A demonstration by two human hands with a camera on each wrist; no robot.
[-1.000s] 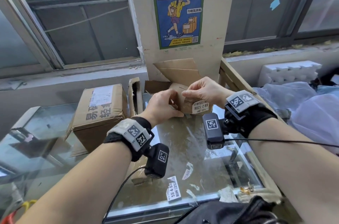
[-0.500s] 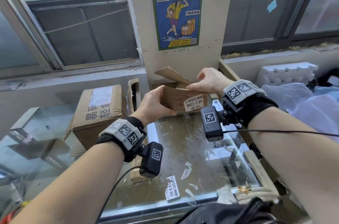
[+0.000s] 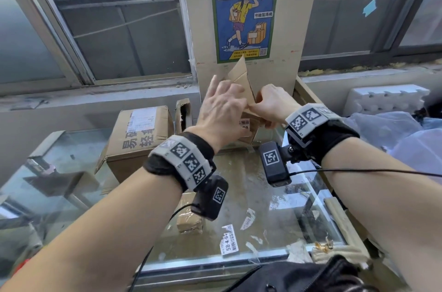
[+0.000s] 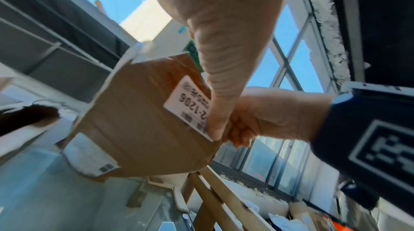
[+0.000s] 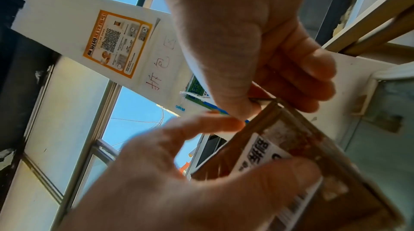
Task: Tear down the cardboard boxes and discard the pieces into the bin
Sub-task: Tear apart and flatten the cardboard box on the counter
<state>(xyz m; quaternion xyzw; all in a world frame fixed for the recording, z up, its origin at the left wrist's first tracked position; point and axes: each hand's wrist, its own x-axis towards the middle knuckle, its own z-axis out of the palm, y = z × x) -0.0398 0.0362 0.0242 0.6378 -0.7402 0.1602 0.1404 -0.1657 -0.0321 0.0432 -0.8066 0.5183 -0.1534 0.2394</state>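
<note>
In the head view I hold a small brown cardboard box up in front of the poster pillar, one flap pointing upward. My left hand reaches over its top with spread fingers. In the left wrist view the thumb presses the white label on the small box. My right hand pinches the box's right corner, and thumb and fingers close on the cardboard edge in the right wrist view. The box's inside is hidden.
A larger taped box and an upright torn cardboard piece stand on the glass tabletop at the left. Peeled labels stick to the glass. White foam and plastic bags lie at the right; a black bag is at the near edge.
Both hands have lifted the small box off the glass and tipped it upward. My left hand has shifted from the box's side to over its top.
</note>
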